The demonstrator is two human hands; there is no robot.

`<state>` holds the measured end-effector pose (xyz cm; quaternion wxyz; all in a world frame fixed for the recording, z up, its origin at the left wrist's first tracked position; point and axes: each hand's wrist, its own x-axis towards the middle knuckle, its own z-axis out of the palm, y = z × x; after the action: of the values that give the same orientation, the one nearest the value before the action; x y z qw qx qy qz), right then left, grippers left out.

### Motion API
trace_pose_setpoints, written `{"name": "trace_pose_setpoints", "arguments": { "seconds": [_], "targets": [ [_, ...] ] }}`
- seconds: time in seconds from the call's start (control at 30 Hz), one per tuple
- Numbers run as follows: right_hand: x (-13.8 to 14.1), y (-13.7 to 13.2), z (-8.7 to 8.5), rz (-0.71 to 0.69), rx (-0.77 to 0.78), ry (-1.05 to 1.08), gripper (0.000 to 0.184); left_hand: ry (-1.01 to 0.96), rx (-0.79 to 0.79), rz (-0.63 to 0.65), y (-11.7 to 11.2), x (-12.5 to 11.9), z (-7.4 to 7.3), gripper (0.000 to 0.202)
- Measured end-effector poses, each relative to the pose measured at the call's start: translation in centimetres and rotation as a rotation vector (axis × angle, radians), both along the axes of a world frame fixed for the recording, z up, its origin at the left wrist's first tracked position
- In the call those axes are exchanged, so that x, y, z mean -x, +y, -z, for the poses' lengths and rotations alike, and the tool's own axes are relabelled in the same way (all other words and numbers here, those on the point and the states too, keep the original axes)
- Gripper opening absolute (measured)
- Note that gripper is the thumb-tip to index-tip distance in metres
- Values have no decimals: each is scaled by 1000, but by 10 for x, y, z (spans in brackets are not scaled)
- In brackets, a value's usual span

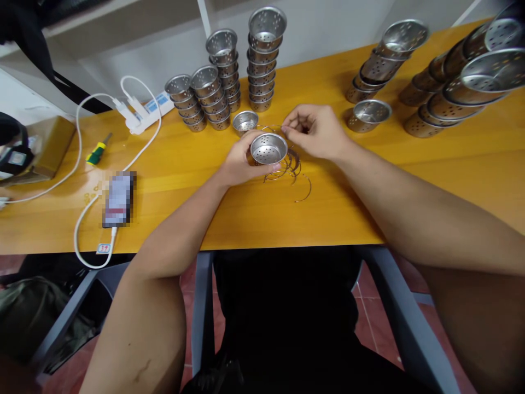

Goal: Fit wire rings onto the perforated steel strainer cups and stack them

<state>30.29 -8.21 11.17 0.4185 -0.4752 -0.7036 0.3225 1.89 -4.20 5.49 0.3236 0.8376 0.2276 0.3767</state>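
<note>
My left hand (pixel 238 164) is wrapped round a small perforated metal cup (pixel 268 148), held just above the orange table (pixel 254 213). My right hand (pixel 314 128) hovers beside the cup's rim with its fingertips pinched on a thin wire handle (pixel 275 128) that arcs over the cup. A loose pile of curved wire handles (pixel 292 169) lies on the table right under the two hands.
Upright stacks of the same cups (pixel 262 60) stand behind, one loose cup (pixel 245 121) in front of them. Tipped stacks (pixel 447 82) and a single cup (pixel 369 115) lie at the right. Left: power strip (pixel 143 109), screwdriver (pixel 97 152), phone (pixel 118 198) on a white cable.
</note>
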Motion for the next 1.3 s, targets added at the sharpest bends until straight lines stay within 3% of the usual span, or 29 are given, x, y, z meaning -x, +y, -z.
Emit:
{"name": "trace_pose_setpoints", "arguments": {
  "seconds": [0.23, 0.6, 0.77, 0.93, 1.03, 1.17, 1.3],
  "targets": [
    [-7, 2, 2, -78, 2, -137, 42, 16, -80, -78, 4, 3, -1, 97],
    [-11, 7, 11, -49, 2, -276, 41, 14, -36, -43, -1, 1, -10, 99],
    [-2, 5, 8, -123, -30, -93, 57, 34, -89, 1, -3, 1, -14, 95],
    [3, -2, 0, -133, 56, 34, 69, 34, -77, -18, -5, 1, -11, 94],
    [-2, 2, 4, -126, 95, 93, 70, -10, -29, -14, -1, 0, -2, 100],
    [-12, 25, 20, -60, 3, 236, 79, -64, 3, -15, 11, -1, 14, 110],
    [-18, 37, 26, -18, -68, 323, 74, -106, 48, 16, 20, -1, 23, 115]
  ]
}}
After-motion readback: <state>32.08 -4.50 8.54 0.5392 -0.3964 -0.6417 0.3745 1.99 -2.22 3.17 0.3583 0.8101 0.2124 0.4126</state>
